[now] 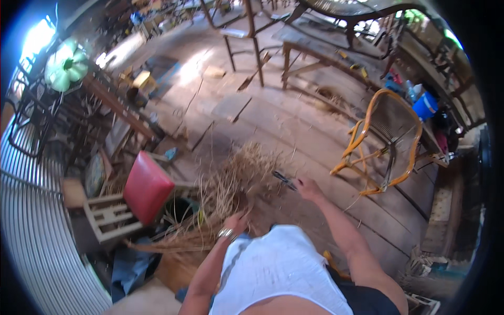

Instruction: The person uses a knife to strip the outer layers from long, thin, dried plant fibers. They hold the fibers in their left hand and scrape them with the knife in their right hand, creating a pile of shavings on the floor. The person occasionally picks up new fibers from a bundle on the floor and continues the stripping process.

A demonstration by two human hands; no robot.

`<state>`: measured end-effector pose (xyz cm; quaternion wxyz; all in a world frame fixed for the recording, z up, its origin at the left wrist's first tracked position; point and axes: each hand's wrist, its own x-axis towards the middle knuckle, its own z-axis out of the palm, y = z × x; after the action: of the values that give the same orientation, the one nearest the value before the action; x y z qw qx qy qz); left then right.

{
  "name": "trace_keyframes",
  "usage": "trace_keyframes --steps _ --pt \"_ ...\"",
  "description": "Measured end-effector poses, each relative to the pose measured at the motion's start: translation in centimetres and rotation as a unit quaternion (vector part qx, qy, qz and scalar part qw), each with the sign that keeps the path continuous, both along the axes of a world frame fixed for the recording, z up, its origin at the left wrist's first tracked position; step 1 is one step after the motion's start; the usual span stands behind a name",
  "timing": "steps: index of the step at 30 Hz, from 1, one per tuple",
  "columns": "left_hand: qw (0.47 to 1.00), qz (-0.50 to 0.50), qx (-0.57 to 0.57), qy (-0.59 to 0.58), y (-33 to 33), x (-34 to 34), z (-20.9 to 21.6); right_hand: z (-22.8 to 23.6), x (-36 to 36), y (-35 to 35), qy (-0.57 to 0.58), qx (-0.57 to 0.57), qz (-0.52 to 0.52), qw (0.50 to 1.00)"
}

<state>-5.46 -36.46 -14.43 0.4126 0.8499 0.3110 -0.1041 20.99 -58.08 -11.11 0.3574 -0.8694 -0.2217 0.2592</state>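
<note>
My right hand [310,190] is stretched forward, its fingers closed round a dark hand tool [284,180] that looks like pliers or shears. My left hand [238,222], with a metal band [226,232] at the wrist, is closed on thin tan cane strips [210,233] low in front of me. Some of these strips trail off to the left in a brownish bundle [168,244]. Just beyond both hands, a loose heap of pale shavings and strips [252,165] lies on the floor. The left fingertips are blurred.
A chair with a red seat [148,185] lies tipped at left. At right stands an orange-framed rattan chair [378,142]. Beyond it are a low wooden bench [325,55] and a blue bucket [425,106]. A green fan [67,64] stands far left above stacked furniture.
</note>
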Motion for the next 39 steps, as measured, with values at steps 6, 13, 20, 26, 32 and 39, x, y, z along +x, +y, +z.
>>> trace_keyframes --steps 6,13,20,26,32,39 --pt "0.990 -0.009 0.047 -0.133 -2.8 4.0 5.4 2.5 -7.3 6.0 -0.002 0.101 0.141 0.985" --pt "0.888 0.107 -0.444 -0.051 0.5 -1.6 3.5 1.1 -7.0 5.1 0.066 0.103 0.054 0.991" --pt "0.920 0.003 -0.389 0.036 0.8 -6.6 2.8 0.3 -5.7 4.9 0.051 0.084 0.045 0.994" --pt "0.973 0.037 -0.208 0.096 1.6 -8.3 -3.4 3.7 -5.9 4.7 0.033 0.089 0.005 0.995" --pt "0.907 0.259 -0.329 -0.051 0.7 -4.7 -1.3 0.3 -7.2 0.0 0.068 0.007 0.007 0.998" --pt "0.965 0.071 -0.241 -0.068 -4.5 2.5 5.2 0.9 -12.2 0.8 0.311 0.100 0.025 0.945"
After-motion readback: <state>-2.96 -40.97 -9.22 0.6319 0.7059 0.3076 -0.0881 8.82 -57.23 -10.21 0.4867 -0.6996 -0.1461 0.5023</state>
